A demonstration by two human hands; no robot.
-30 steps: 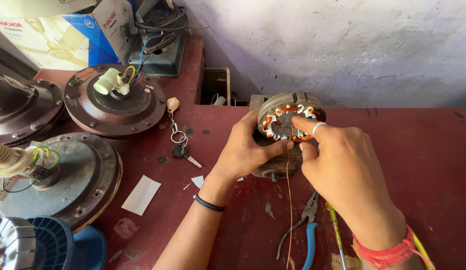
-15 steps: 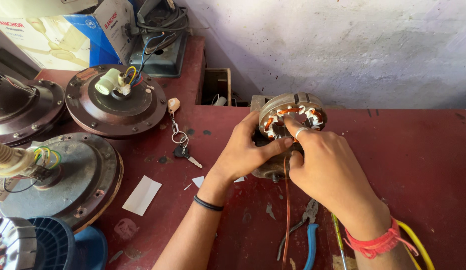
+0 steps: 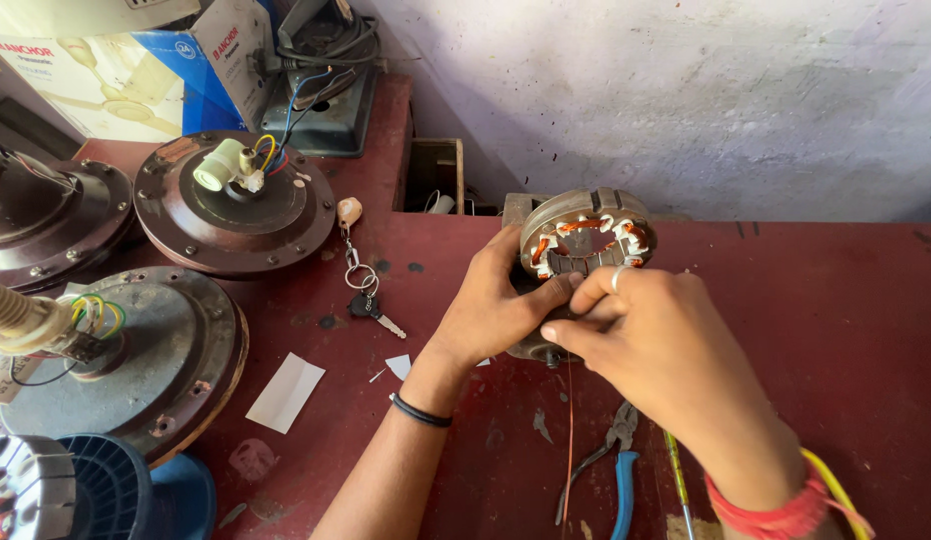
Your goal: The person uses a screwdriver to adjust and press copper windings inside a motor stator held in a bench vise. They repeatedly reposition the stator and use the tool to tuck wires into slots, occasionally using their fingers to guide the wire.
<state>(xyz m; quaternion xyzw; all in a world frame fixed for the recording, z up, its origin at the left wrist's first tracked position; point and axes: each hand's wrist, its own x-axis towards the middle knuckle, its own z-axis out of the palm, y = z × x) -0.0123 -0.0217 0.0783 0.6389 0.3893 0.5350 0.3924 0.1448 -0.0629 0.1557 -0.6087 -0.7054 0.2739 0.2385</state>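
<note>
right hand (image 3: 651, 350) lower, left hand (image 3: 496, 305) (unmoved) gripping stator (image 3: 584, 245)

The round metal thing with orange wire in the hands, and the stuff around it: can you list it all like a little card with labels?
held thing: motor stator, a metal ring with copper coils, upright on a red table
left hand: grips the stator's lower left side
right hand: fingers pinched at the stator's lower edge
wire: thin copper wire hangs down below the hands
tools: blue-handled pliers near the right wrist
keys: key on a ring left of the hands
left side: round fan motor housings
paper: white slip
</note>
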